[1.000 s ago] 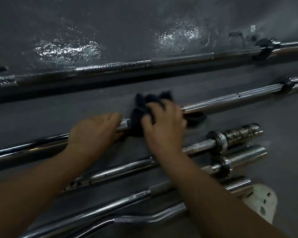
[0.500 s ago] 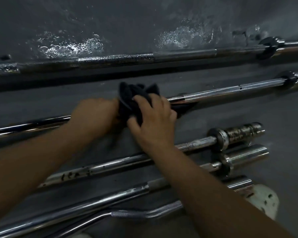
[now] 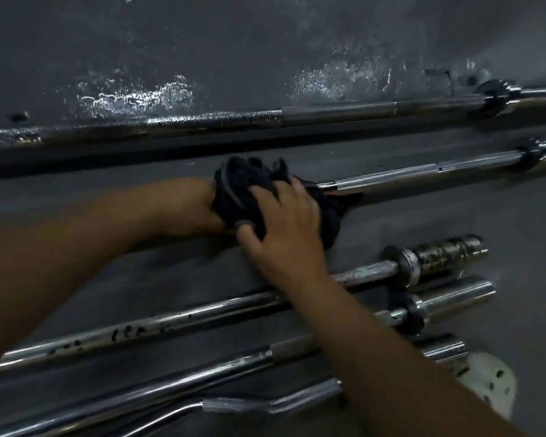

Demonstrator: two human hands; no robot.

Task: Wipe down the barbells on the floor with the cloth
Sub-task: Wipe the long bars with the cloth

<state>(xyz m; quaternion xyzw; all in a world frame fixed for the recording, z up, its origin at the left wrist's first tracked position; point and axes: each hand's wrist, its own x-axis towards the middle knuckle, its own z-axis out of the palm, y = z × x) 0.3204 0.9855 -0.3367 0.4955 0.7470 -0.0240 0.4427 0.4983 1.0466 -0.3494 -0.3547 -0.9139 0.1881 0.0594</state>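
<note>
Several steel barbells lie side by side on the dark floor. My right hand (image 3: 284, 222) grips a bunched black cloth (image 3: 246, 190) wrapped over the second barbell (image 3: 423, 173) from the top. The knurled shaft of that barbell runs out to the right towards a black collar. My left hand (image 3: 183, 205) holds the same barbell just left of the cloth and touches the cloth. Its fingers are hidden behind the cloth, and my left forearm covers the bar further left.
A long barbell (image 3: 328, 113) lies above, near wet shiny patches on the floor. Below my hands are a barbell with a rusty sleeve (image 3: 442, 255), two more chrome bars (image 3: 454, 298) and a curl bar (image 3: 265, 403). A white perforated object (image 3: 492, 381) sits at bottom right.
My right hand slid the cloth left along the barbell until it met my left hand. The bare shaft seen between the hands a second ago is now covered.
</note>
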